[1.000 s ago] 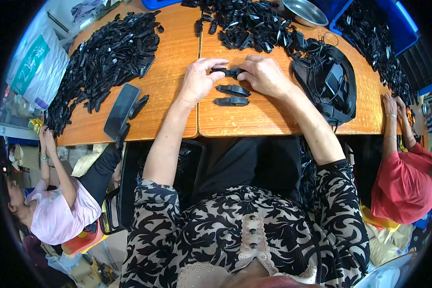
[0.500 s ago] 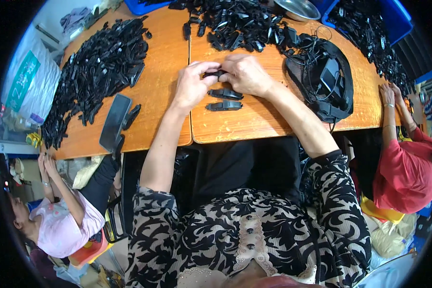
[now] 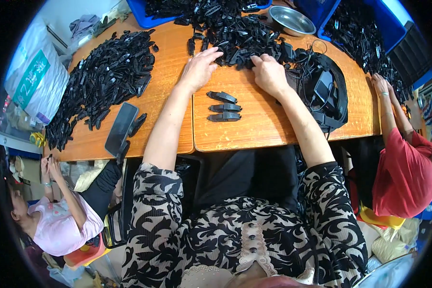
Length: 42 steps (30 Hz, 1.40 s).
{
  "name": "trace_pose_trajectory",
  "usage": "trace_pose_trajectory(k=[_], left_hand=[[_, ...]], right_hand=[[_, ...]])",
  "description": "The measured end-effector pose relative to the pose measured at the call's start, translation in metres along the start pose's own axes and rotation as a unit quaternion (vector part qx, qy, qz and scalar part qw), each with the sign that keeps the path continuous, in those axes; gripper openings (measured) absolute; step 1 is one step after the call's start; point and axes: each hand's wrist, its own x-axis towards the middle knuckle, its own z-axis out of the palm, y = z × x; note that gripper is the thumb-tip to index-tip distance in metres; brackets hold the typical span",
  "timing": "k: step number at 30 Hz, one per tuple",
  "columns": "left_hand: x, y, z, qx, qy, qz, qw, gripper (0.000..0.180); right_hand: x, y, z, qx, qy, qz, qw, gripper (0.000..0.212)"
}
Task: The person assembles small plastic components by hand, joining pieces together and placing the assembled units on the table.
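Observation:
Three small black plastic parts [image 3: 224, 108] lie in a short column on the table, between my forearms. My left hand [image 3: 197, 72] is open, its fingers stretched toward the near edge of a heap of loose black plastic parts [image 3: 245, 41]; nothing shows in it. At the heap's near right edge is my right hand [image 3: 270, 76], its bent fingers slightly apart and the tips touching the parts. I see nothing held in it, though its palm side is hidden.
A black strap headgear with cables [image 3: 338, 91] lies right of my right hand. A metal bowl [image 3: 293, 21] and blue bins [image 3: 398, 33] stand at the back. Another heap [image 3: 105, 72] and a dark phone-like slab [image 3: 121, 128] lie left. One person sits at each side.
My hands have parted and moved forward to the heap. The part they held now lies with the other two, making three. The view has shifted slightly.

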Motion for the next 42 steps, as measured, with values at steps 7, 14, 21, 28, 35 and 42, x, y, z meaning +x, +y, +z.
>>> trace_pose_trajectory(k=[7, 14, 21, 28, 35, 42], left_hand=[[-0.036, 0.018, -0.016, 0.089, 0.025, 0.016, 0.996, 0.026], [-0.057, 0.024, -0.011, 0.071, 0.054, 0.008, 0.996, 0.027], [-0.064, 0.017, -0.013, -0.041, 0.154, -0.038, 0.987, 0.028], [-0.078, 0.032, -0.027, -0.085, 0.063, -0.069, 0.992, 0.035], [-0.074, 0.039, -0.024, -0.072, 0.074, -0.117, 0.988, 0.036], [-0.075, 0.047, -0.027, -0.204, -0.039, -0.108, 0.972, 0.040]], right_hand=[[-0.016, -0.009, -0.027, 0.062, -0.045, 0.002, 0.997, 0.030], [-0.024, -0.022, -0.026, 0.164, -0.035, -0.021, 0.986, 0.019], [-0.029, -0.028, -0.031, 0.276, -0.027, 0.012, 0.961, 0.023], [-0.044, -0.040, -0.027, 0.083, -0.104, 0.054, 0.990, 0.018], [-0.053, -0.045, -0.026, 0.145, -0.003, -0.049, 0.988, 0.019], [-0.052, -0.044, -0.038, 0.207, -0.041, -0.066, 0.975, 0.019]])
